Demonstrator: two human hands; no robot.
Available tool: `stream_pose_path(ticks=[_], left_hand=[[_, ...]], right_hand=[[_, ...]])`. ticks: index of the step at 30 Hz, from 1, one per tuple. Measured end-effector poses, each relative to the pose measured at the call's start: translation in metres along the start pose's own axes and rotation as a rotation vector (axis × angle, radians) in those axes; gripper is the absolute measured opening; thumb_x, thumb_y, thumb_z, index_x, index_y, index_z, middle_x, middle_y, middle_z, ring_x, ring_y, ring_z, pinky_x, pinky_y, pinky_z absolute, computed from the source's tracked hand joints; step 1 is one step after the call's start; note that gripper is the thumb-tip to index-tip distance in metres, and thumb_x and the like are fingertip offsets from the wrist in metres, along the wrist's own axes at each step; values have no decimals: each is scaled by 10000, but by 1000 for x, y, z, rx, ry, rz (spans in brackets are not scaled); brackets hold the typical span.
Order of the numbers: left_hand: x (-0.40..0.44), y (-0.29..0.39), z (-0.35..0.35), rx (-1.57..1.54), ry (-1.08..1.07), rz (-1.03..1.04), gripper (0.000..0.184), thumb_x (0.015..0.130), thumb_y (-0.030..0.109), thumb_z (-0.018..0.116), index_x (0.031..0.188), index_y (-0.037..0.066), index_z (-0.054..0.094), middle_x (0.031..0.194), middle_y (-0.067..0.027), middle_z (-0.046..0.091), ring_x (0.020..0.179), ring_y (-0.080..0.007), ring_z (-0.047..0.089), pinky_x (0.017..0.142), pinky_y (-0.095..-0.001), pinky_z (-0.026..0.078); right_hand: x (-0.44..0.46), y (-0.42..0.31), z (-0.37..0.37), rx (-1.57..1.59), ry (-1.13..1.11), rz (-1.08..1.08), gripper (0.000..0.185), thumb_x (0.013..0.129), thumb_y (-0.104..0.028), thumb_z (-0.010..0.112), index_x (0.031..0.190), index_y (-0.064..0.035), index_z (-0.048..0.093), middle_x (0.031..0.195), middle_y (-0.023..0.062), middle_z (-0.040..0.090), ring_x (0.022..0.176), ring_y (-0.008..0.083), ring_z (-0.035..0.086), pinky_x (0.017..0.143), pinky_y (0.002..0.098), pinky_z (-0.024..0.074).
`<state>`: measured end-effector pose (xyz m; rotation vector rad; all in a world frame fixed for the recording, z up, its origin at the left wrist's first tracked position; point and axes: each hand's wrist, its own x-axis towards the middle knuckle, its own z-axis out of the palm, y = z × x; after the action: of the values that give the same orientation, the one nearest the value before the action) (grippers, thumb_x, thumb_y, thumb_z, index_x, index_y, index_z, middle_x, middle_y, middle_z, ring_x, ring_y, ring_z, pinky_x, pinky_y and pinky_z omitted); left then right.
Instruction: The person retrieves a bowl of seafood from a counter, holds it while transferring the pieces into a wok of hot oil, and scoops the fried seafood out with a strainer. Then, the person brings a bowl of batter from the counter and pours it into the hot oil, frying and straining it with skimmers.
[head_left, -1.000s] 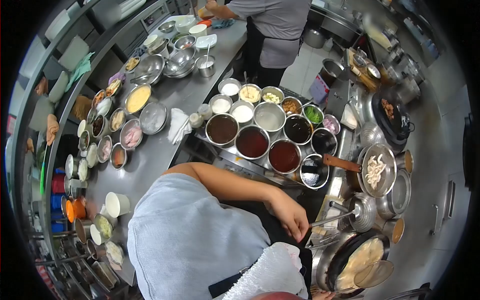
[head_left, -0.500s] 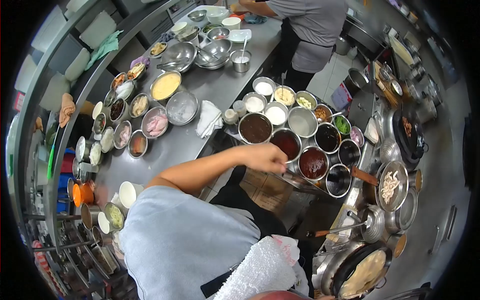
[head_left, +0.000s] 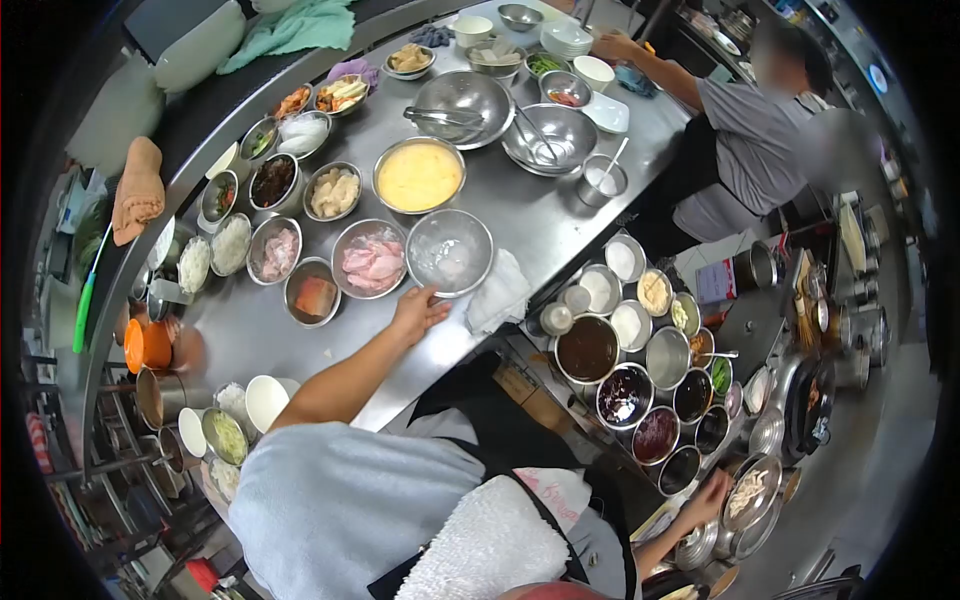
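My left hand (head_left: 417, 315) is open over the steel worktop, its fingers spread at the near edge of a metal bowl (head_left: 450, 252) with a thin whitish layer inside. Left of that bowl are a bowl of pale pink meat (head_left: 370, 262) and a bowl with an orange-pink piece (head_left: 314, 298). A folded white cloth (head_left: 498, 292) lies just right of my fingers. At the lower right, my right hand (head_left: 708, 496) is closed where the handle of a strainer (head_left: 752, 492) was visible before; the strainer holds whitish strips. The handle is hidden behind my fingers.
Several pots of sauces (head_left: 587, 349) and seasonings stand right of centre. A bowl of yellow liquid (head_left: 419, 175) and steel mixing bowls (head_left: 463, 108) are farther back. A co-worker (head_left: 750, 150) stands at the upper right. A shelf rail (head_left: 165, 225) curves along the left.
The view has turned towards the left worktop. My left hand has moved from the stove side, past the sauce pots, to the metal bowl and opened. My right hand has appeared at the strainer.
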<state>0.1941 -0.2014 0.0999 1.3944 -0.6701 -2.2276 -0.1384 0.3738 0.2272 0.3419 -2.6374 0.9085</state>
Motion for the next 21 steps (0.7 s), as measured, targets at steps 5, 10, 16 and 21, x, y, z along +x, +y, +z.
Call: stream_pose_path(ticks=[5, 10, 16, 21], left_hand=[[1, -14, -15, 131, 5, 238, 236, 910, 102, 515, 1114, -16, 513, 977, -116, 618, 796, -193, 646, 707, -329, 572], [-83, 19, -30, 6, -42, 191, 214, 903, 65, 516, 1088, -40, 542, 979, -118, 625, 808, -196, 647, 712, -314, 580], [-128, 62, -87, 154, 153, 418, 187, 878, 29, 537, 1045, -47, 573, 939, -125, 644, 780, -181, 652, 656, -297, 588], [-124, 78, -122, 106, 367, 502, 165, 876, 9, 517, 1019, -30, 589, 912, -116, 648, 744, -166, 652, 628, -296, 592]], right_hand=[[82, -258, 183, 497, -593, -122, 343, 955, -153, 505, 1241, 36, 528, 1074, 126, 637, 950, 166, 606, 838, 281, 478], [45, -428, 337, 688, -1270, -303, 322, 950, -204, 514, 1191, 7, 547, 837, 79, 640, 750, 129, 615, 701, 253, 505], [-31, -529, 456, 599, -1525, 142, 414, 883, -409, 609, 1083, -53, 540, 782, 59, 623, 639, 124, 607, 613, 260, 529], [-47, -520, 504, 853, -1439, 135, 215, 851, -228, 645, 871, -79, 491, 671, 42, 563, 545, 126, 572, 545, 246, 508]])
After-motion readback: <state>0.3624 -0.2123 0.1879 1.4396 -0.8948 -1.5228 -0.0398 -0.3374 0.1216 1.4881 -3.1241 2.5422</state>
